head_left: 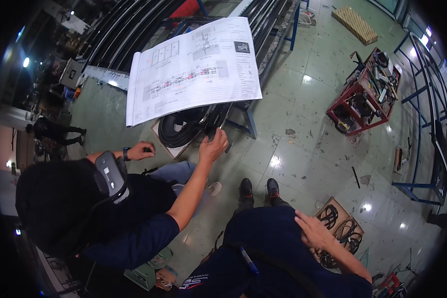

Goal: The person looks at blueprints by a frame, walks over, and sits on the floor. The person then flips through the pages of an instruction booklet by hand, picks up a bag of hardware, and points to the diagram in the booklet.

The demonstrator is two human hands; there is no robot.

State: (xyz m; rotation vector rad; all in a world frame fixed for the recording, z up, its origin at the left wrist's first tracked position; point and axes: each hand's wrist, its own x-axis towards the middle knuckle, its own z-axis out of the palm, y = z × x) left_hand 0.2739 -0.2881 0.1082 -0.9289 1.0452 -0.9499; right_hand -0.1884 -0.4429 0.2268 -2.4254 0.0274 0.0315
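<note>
My right hand (315,231) rests against the side of my dark blue shirt (268,233), its fingers stretched out and holding nothing. My left hand does not show. To my left, a co-worker in a black cap (54,208) leans toward a rack of long dark metal profiles (129,30). One hand of the co-worker (213,145) is at the profile ends, touching a small dark piece that I cannot make out; the other (141,150) hangs beside a coil of black rubber strip (176,130). A large printed drawing sheet (193,69) lies across the profiles.
A red tool cart (367,94) full of tools stands at the right, near a blue metal frame (417,186). Beside my right hand, a cardboard box (340,223) holds coiled black cords. A long carton (355,25) lies on the floor farther off. Another person (54,131) is at the far left.
</note>
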